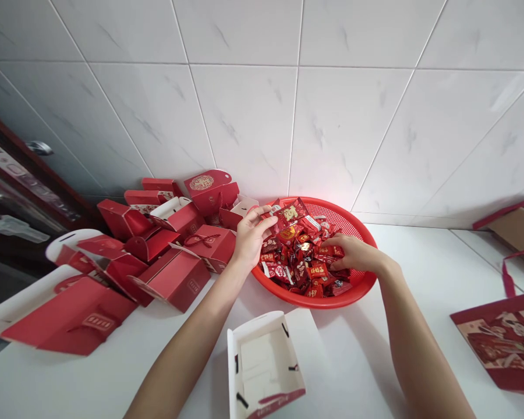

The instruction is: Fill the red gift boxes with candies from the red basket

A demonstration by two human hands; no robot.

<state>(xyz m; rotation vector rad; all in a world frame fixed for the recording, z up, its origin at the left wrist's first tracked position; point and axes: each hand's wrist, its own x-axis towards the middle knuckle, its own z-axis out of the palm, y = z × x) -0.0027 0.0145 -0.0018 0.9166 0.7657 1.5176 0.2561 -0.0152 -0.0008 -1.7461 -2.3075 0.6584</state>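
Observation:
A round red plastic basket (369, 285) on the white table holds a heap of red-wrapped candies (303, 270). My left hand (253, 234) is at the basket's left edge, its thumb and fingers closed on red candy packets (290, 214) over the heap. On the right side of the heap is my right hand (353, 254), its fingers curled down around a red candy (332, 251). An open box (268, 361) with a white inside stands in front of the basket, between my forearms; no candy shows in it.
Several red gift boxes (174, 273), some open, crowd the table's left side against the tiled wall (244, 116). At the right are a red printed bag (506, 343) and a brown cardboard box (519, 233) with red edges. A dark door frame stands at far left.

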